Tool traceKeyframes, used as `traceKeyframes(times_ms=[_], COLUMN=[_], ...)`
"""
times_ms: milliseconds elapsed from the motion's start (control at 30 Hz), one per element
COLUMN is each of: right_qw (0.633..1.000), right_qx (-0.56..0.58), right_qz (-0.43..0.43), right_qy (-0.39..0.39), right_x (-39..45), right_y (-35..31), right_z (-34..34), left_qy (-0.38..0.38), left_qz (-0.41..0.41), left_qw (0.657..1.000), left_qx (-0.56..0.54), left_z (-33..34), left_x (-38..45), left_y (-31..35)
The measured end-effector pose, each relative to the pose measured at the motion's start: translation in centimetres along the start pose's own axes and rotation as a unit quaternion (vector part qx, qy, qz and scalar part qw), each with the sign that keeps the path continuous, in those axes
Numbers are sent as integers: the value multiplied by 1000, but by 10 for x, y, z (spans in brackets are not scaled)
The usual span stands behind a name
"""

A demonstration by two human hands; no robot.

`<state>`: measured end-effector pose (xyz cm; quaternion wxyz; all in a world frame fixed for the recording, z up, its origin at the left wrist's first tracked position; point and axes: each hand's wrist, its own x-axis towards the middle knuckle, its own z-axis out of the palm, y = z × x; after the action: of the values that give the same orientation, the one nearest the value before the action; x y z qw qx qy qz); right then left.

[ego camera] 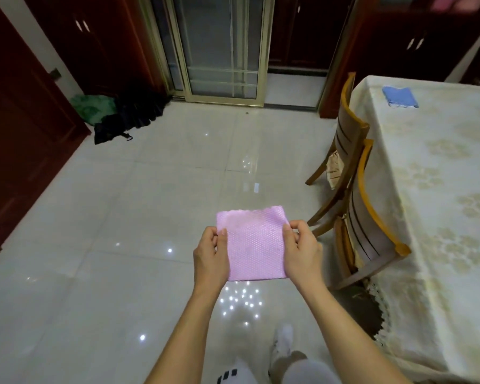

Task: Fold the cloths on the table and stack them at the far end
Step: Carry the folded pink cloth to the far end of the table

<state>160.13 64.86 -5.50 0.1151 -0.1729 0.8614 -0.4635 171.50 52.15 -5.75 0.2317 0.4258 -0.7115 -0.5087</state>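
A pink textured cloth [254,242], folded into a rough square, hangs in the air over the tiled floor, left of the table. My left hand [209,257] pinches its left edge and my right hand [301,252] pinches its right edge. A folded blue cloth [399,97] lies at the far end of the table [438,206], which wears a cream floral tablecloth.
Two wooden chairs [360,217] stand along the table's left side, close to my right hand. Dark bags and a green bundle [117,115] lie on the floor by the far cabinets. A sliding glass door [222,51] is straight ahead. My feet show at the bottom.
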Motion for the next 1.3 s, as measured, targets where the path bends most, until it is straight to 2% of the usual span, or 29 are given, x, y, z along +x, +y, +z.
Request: traceKeyframes(times_ms=[333,800,1067,1300], right_qw=[1000,1000,997,998], right_qx=[28,20,49,36], right_qz=[9,18,53,51], right_qy=[9,-4,-6,13], right_x=[107,341,402,449], right_y=[5,11,16,11], right_z=[17,-30,-33,-22], left_qy=[-18,-9,-19,-30], left_qz=[9,1,12,31], left_qw=[1000,1000,1000,999], left_qx=[-7,-3,12,20], left_z=[43,185,220,237], left_x=[94,257,313,364], left_y=[25,114,133,143])
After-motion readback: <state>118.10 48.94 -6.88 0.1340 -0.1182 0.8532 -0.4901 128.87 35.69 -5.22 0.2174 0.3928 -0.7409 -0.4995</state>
